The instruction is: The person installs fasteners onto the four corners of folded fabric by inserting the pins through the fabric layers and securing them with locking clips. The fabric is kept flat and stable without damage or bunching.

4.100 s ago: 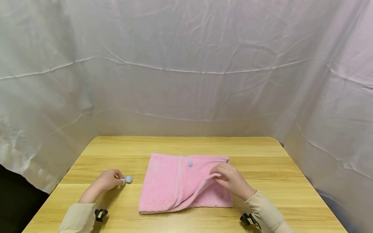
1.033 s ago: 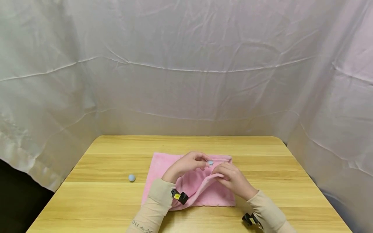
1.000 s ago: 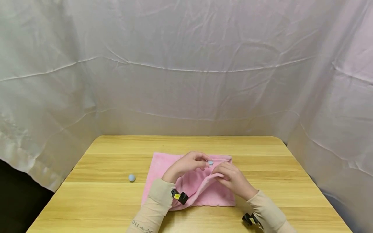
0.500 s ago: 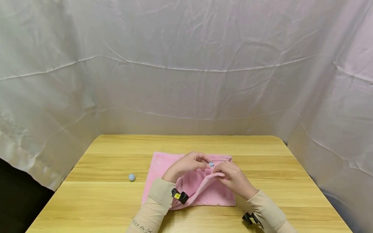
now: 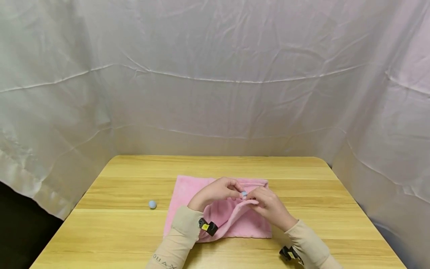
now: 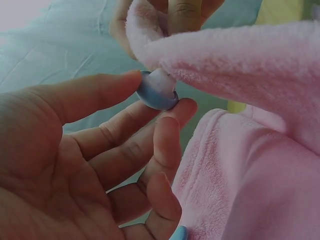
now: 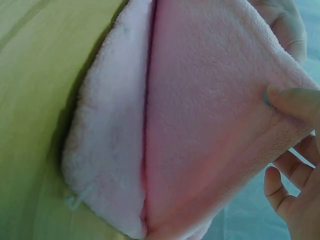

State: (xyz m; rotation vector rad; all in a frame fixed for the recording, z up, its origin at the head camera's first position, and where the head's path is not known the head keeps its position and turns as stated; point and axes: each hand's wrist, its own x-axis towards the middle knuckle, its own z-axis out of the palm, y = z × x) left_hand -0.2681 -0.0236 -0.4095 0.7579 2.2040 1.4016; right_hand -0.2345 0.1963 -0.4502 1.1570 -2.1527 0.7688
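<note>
Thumb and fingertip of the left hand [image 5: 218, 189] pinch a blue-and-white button piece [image 6: 156, 99] by its rim, the gap narrow; the remaining fingers curl loosely below. The white side faces the raised edge of the pink cloth [image 5: 250, 226]; whether the two touch, cannot tell. The right hand [image 5: 271, 209] grips that edge just to the right, its thumb on the face of the cloth, a small blue part [image 7: 266, 97] showing at the tip. The cloth lies folded at mid-table, near right flap lifted. A second blue piece [image 6: 180, 233] shows low in the left wrist view, beside the fabric; attachment unclear. Well apart, left of the cloth, a loose blue piece [image 5: 152, 204] rests on the wooden table [image 5: 302, 194]. Progress, as judged: edge raised and pinched piece in place beside it, apparently not fixed; loose piece unused. A pale curtain [image 5: 215, 108] hangs at the far side.
</note>
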